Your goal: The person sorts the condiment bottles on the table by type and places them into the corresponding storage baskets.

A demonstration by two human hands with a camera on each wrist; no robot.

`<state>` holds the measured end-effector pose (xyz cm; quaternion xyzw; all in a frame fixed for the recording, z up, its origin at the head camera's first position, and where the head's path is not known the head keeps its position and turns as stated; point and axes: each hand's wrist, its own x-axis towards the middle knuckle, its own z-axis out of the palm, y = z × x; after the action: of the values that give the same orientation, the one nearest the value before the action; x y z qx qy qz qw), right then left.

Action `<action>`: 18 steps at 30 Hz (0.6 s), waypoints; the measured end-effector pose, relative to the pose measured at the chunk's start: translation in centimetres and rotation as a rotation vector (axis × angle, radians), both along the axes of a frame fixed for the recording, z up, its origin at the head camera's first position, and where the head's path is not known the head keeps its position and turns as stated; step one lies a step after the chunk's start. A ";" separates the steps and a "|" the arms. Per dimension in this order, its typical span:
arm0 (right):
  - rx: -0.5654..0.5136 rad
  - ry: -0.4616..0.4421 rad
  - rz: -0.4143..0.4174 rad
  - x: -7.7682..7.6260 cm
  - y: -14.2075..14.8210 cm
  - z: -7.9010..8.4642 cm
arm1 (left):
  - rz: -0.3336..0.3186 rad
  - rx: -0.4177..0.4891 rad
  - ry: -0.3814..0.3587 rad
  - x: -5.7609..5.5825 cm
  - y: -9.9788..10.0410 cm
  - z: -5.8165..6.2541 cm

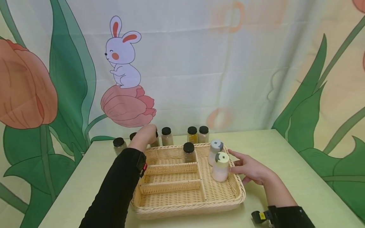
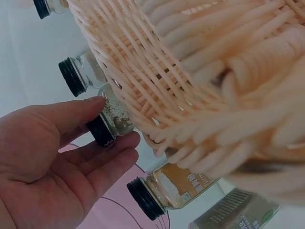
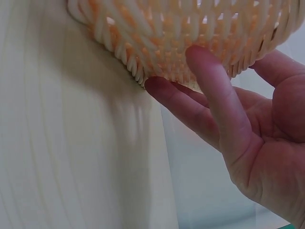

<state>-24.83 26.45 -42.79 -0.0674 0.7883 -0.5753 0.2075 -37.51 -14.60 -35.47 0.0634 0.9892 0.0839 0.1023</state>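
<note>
Your L hand [image 1: 146, 135] is pinching a blk-lidded jar [image 2: 116, 112] just behind the basket [image 1: 189, 210]; another jar [image 1: 189, 154] is standing in the back comp. [image 1: 165, 158], 2 pale bottles [image 1: 220, 173] in the R comp. [image 1: 213, 192]; your R hand [image 1: 252, 167], fingers loosely extended, is touching the basket's R side.

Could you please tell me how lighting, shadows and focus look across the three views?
Head view: bright, with the wicker basket fairly sharp and pale prints on the backdrop looking washed out; left wrist view: dimmer, the nearest basket weave blurred, the jar in the left hand clearer; right wrist view: also dim, a soft-edged shadow on the table.
</note>
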 end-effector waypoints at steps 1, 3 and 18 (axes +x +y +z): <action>-0.001 0.000 0.001 0.0 0.0 0.0 | -0.001 -0.003 -0.001 0.1 0.0 0.1; -0.002 0.002 0.002 0.0 0.0 0.0 | -0.008 0.001 0.005 0.2 -0.1 0.1; 0.001 0.001 0.001 0.0 0.0 0.0 | -0.035 0.005 0.135 0.9 -0.2 1.6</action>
<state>-24.81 26.44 -42.78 -0.0679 0.7887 -0.5747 0.2072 -36.62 -14.84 -33.90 0.0866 0.9923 0.0801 0.0369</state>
